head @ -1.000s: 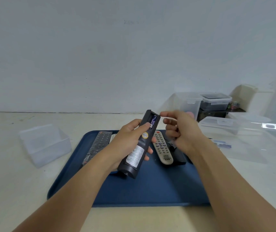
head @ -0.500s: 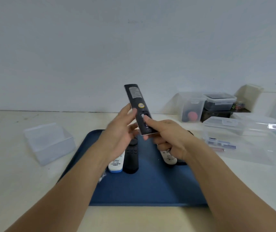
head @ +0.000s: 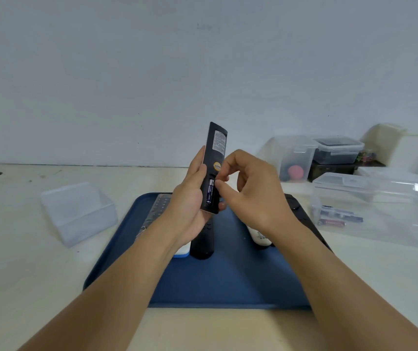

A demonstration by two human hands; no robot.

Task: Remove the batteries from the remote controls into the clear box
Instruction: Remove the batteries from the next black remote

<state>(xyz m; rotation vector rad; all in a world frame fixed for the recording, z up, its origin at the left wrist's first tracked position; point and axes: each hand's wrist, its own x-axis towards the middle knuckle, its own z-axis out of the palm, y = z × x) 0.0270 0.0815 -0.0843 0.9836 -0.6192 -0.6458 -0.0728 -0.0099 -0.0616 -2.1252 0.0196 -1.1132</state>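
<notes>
Tray (head: pixel 228 282) lies on pale table (head: pixel 25 262) below white wall (head: pixel 202 72).

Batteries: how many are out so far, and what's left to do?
Done: a few batteries already lie in the clear box; exact count unclear. In hand: left hand grips the black remote, right hand picks at its battery. Left: more remotes on the blue tray.
</notes>
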